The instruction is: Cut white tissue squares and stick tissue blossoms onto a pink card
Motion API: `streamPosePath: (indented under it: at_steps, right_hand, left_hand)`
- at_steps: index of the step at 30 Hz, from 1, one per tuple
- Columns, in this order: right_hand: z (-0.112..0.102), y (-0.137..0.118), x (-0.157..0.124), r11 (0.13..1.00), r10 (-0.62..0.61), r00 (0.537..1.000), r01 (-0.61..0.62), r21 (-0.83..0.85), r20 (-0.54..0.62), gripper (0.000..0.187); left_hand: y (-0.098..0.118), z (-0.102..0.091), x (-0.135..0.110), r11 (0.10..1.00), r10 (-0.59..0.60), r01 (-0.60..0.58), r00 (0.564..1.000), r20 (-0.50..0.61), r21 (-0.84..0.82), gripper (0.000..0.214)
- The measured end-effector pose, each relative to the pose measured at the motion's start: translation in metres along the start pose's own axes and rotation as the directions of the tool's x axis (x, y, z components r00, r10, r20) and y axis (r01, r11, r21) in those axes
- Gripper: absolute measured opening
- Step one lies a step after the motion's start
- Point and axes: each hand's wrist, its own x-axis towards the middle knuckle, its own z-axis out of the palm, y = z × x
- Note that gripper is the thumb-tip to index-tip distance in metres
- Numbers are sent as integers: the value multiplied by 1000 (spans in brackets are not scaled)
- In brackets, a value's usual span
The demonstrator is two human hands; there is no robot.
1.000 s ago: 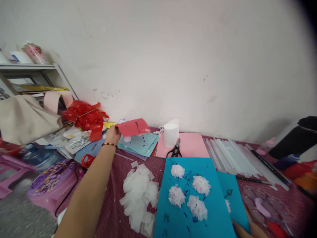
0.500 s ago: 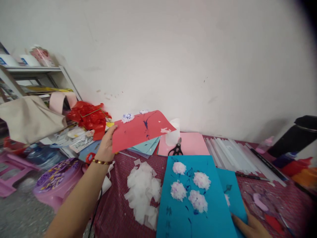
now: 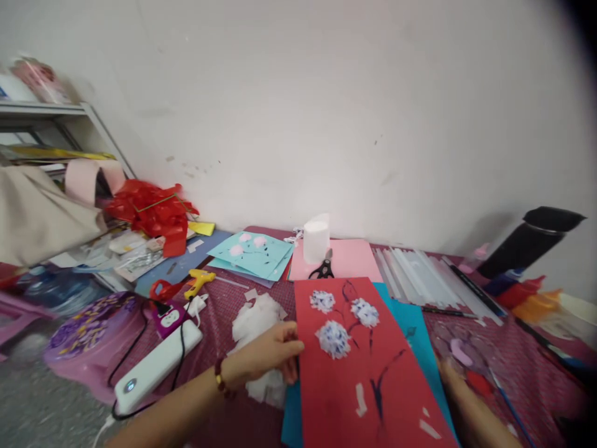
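Observation:
My left hand (image 3: pixel 265 358) pinches the left edge of a red paper sheet (image 3: pixel 368 379) that carries three white-and-blue tissue flowers and dark painted stems. The red sheet lies on top of a blue sheet (image 3: pixel 410 330), whose edges show at its right and lower left. Only part of my right hand (image 3: pixel 450 376) shows at the right edge of the blue sheet; its fingers are hidden under the papers. A pile of white tissue pieces (image 3: pixel 254 323) lies just behind my left hand.
Black scissors (image 3: pixel 321 269) and a white roll (image 3: pixel 316 239) sit on pink paper (image 3: pixel 354 261). Light-blue sheets (image 3: pixel 254 252), a yellow glue gun (image 3: pixel 198 283), a white power strip (image 3: pixel 156 367), clear strips (image 3: pixel 420 277), a black bottle (image 3: pixel 527 246) and red wrap (image 3: pixel 153 214) surround them.
My left hand carried the red sheet from the far stack of light-blue sheets toward me and laid it over the blue sheet with its flowers. The camera view shifted slightly.

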Motion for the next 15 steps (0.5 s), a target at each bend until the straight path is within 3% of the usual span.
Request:
streamPosePath:
  at_steps: [2,4,6,8,11,15]
  right_hand:
    - [-2,2,1,998,56,998,-55,-18,9,61]
    - [-3,3,2,991,134,990,-134,-8,31,59]
    - [-2,3,2,979,201,979,-202,7,44,58]
    - [-1,5,4,970,239,970,-240,25,46,56]
    - [-1,12,8,977,207,978,-208,48,32,54]
    - [-2,21,14,977,205,974,-210,42,97,56]
  left_hand:
    - [6,-29,14,987,0,17,994,-108,159,12]
    - [20,-69,32,992,71,-33,946,-315,125,14]
    - [35,-110,52,995,100,-90,835,-541,45,10]
    - [45,-144,70,988,62,-143,710,-701,-57,21]
    - [46,-172,88,954,-71,-188,611,-788,-232,33]
    - [37,-181,103,892,-206,-220,579,-789,-395,34]
